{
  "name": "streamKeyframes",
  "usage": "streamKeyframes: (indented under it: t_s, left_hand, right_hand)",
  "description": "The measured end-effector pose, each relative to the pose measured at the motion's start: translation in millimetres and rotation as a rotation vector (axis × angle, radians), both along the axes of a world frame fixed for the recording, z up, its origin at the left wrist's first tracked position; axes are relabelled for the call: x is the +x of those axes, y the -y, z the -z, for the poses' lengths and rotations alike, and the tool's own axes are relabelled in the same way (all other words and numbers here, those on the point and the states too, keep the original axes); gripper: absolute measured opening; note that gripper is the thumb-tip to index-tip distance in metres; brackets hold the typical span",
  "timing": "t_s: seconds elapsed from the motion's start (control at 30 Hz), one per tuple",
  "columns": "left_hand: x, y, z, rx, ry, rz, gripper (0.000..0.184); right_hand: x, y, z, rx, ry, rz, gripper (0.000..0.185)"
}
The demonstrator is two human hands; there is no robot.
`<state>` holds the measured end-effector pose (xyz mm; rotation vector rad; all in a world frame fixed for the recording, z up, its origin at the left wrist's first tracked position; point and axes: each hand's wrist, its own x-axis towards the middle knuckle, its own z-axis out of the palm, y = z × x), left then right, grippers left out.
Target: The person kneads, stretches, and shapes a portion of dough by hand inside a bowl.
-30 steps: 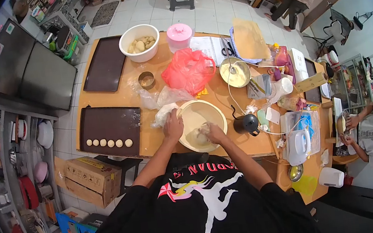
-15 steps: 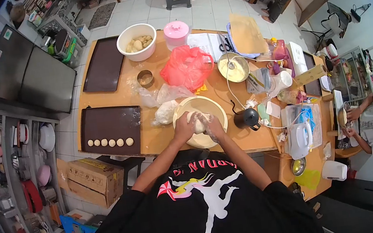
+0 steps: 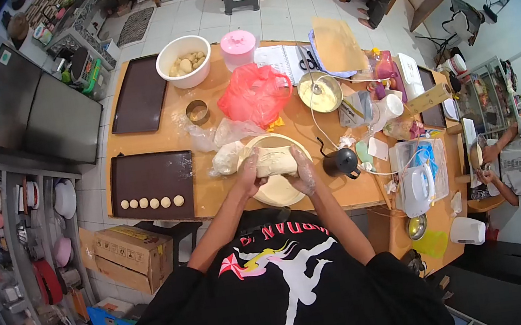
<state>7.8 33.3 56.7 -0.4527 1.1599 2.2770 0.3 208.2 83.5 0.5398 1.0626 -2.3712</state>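
Observation:
A pale piece of dough (image 3: 275, 161) is stretched wide between my two hands, above a cream-coloured bowl (image 3: 276, 193) at the table's front edge. My left hand (image 3: 250, 174) grips its left end, and my right hand (image 3: 303, 171) grips its right end, with flour on the skin. Just left of the bowl lies a whitish lump in a clear plastic bag (image 3: 228, 158). Farther left, a dark baking tray (image 3: 152, 177) carries a row of several small round dough balls (image 3: 155, 203).
Behind the bowl is a red plastic bag (image 3: 255, 95), with a metal ring (image 3: 197, 112) to its left. A black kettle (image 3: 341, 163) stands close to my right hand. A white tub (image 3: 185, 62) holds dough pieces. Another person's hands (image 3: 488, 162) hold a bowl at far right.
The dough was a compact lump between my close-set hands; now it is drawn out sideways. My hands have moved apart and slightly up. The view has shifted a little.

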Motion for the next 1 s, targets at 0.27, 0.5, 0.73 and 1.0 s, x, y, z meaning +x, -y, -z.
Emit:
streamKeyframes:
  t_s: [0.27, 0.5, 0.73, 1.0]
  left_hand:
    - [6.5, -25.1, 8.0, 0.094, 0.112, -0.116, 0.055]
    - [2.0, -29.4, 44.0, -0.327, -0.150, -0.163, 0.051]
    - [-5.0, -22.8, -0.4, -0.850, -0.602, -0.231, 0.040]
    - [-12.1, -9.8, -11.5, -0.924, -0.489, -0.228, 0.035]
  right_hand:
    - [-7.8, 30.8, 30.6, 0.220, -0.076, -0.068, 0.051]
    - [-3.2, 13.2, 30.0, 1.266, -0.441, -0.353, 0.056]
    - [18.2, 44.0, -16.1, 1.166, -0.410, -0.211, 0.067]
    - [3.8, 27.3, 17.0, 1.131, -0.372, -0.087, 0.071]
